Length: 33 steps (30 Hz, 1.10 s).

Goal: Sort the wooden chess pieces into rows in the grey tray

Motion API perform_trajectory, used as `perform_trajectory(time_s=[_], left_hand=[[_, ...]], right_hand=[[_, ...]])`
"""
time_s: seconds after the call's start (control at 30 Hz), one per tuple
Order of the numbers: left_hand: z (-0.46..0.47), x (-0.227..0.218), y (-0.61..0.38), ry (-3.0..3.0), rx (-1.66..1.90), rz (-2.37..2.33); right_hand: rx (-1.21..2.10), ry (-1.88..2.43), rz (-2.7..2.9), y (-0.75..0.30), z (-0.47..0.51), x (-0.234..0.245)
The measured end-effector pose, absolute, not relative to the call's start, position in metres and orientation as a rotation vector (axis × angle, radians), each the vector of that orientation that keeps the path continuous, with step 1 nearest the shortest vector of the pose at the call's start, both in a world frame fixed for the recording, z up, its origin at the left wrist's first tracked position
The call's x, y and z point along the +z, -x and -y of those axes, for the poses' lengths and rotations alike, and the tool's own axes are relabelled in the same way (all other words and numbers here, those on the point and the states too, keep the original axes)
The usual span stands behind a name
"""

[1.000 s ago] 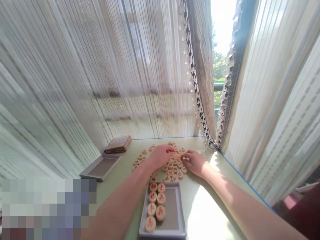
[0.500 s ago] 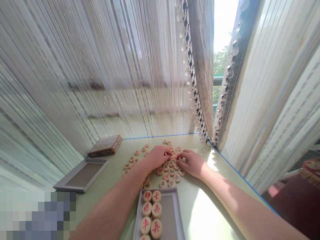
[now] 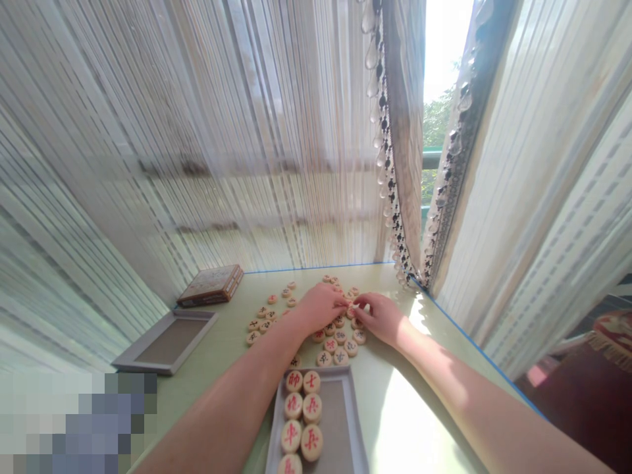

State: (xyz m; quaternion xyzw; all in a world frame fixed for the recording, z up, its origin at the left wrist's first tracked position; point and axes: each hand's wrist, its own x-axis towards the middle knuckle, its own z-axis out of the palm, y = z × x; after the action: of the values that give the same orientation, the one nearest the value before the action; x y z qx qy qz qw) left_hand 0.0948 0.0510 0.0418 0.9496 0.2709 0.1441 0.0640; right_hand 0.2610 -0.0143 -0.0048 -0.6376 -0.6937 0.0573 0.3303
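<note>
Both my hands rest over a scatter of round wooden chess pieces [image 3: 340, 342] on a pale green table [image 3: 409, 421]. My left hand [image 3: 320, 307] is curled with its fingertips down on pieces in the middle of the pile. My right hand [image 3: 380, 316] lies just to its right, fingers bent and pinched toward the same spot; what either pinches is too small to make out. Close to me a grey tray [image 3: 340, 428] holds two columns of red-marked pieces [image 3: 302, 415].
An empty grey tray [image 3: 165, 341] lies at the left, with a brown box [image 3: 211, 284] behind it. More pieces [image 3: 264, 322] lie loose left of my hands. Sheer striped curtains [image 3: 197, 145] hang around the table, with a beaded edge [image 3: 390, 197] at the far right corner.
My hands have edged a little closer together over the pile. The view has shifted slightly, so the near tray sits lower in the picture.
</note>
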Motion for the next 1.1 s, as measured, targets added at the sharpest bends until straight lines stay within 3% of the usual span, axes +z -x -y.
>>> perform_trajectory(time_s=[0.57, 1.1], left_hand=[[-0.053, 0.038, -0.095, -2.831, 0.527, -0.95], [-0.049, 0.055, -0.09, -2.614, 0.67, -0.802]], right_hand=[[0.105, 1.784, 1.84, -0.255, 0.02, -0.003], [0.088, 1.448, 1.76, -0.251, 0.032, 0.019]])
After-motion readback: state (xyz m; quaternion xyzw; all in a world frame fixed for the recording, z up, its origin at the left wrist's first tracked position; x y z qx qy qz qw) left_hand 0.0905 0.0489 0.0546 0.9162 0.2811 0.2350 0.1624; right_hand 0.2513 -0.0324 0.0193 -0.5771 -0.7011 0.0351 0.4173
